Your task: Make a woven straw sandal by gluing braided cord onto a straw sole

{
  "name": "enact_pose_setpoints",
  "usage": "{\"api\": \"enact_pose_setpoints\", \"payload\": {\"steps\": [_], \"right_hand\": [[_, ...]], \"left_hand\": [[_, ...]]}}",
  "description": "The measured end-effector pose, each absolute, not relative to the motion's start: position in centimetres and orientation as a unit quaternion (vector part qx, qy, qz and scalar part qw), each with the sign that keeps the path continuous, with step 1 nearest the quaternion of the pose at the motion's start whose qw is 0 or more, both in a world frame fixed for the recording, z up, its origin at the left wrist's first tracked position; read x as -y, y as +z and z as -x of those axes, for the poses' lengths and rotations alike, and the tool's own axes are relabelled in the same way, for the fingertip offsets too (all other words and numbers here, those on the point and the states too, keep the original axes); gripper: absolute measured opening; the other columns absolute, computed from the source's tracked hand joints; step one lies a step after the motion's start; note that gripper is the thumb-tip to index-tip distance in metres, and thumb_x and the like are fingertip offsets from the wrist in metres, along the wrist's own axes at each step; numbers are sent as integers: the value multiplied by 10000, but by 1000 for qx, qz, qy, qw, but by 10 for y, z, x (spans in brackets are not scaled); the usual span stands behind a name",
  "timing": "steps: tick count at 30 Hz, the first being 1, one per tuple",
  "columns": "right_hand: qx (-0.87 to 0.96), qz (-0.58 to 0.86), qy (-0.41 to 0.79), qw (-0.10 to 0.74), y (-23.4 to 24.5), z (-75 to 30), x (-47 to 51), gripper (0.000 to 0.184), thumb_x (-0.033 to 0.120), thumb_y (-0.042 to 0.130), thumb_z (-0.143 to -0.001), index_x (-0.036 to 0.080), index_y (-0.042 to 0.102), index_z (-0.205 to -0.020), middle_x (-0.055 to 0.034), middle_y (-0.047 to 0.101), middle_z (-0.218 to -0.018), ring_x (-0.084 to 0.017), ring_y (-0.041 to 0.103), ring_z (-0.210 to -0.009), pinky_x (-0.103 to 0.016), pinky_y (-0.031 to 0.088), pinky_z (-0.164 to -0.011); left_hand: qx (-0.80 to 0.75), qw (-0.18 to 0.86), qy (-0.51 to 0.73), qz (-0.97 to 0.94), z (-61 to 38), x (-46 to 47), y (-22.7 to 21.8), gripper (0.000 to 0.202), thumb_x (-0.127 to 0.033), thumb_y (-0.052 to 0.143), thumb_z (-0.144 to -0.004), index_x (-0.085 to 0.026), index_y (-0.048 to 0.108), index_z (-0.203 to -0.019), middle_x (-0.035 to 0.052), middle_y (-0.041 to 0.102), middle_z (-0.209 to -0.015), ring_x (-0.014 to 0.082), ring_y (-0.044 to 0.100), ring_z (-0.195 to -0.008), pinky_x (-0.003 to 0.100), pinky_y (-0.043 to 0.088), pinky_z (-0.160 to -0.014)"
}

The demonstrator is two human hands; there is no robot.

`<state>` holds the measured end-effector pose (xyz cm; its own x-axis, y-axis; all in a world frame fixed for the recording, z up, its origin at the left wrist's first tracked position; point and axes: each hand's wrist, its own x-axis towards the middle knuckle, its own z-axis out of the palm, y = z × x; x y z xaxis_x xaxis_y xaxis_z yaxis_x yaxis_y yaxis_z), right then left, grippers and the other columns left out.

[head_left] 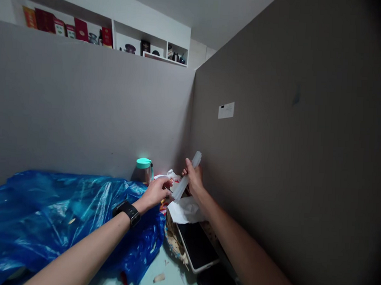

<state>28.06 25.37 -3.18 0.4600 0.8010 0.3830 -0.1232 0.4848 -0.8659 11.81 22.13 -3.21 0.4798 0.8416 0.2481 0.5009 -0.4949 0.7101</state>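
My right hand (194, 176) is wrapped around a long, translucent white plastic bundle (182, 187), held tilted with its upper end toward the wall. Close to the bundle's lower end, my left hand (157, 192) has its fingers curled in a pinch. Something thin and dark shows at those fingertips, too small to name. A black watch (126, 212) is on my left wrist. Below the bundle lies crumpled white paper (187, 210), partly over a dark-screened tablet or phone (198, 245) with a pale edge. A patterned cloth or woven item (174, 239) shows beneath.
Blue plastic sheeting (65, 212) spreads over the left side. A jar with a turquoise lid (144, 163) stands by the grey partition (90, 111). The brown partition (292, 156) rises close on the right. A small beige scrap (159, 278) lies on the pale green surface (152, 264).
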Motion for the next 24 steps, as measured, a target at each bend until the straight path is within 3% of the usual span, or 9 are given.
{"api": "enact_pose_setpoints", "payload": {"steps": [14,24], "right_hand": [[390,424,315,755,-44,-287,-259,300,365,572,-958,149,583,-1167,-71,621,-1103,-182,638,-903,-365,559,-769],[428,421,261,756,-20,-287,-261,289,363,571,-960,147,588,-1150,-65,627,-1076,-171,639,-874,-350,560,-750]], "left_hand": [[-463,261,304,-791,-136,-232,-53,314,-316,598,-913,-163,589,-1187,91,630,-1188,231,643,-992,441,552,-830],[-471,228,282,-805,-147,-245,-53,320,-312,598,-912,-178,585,-1202,97,609,-1238,242,626,-1041,456,540,-862]]}}
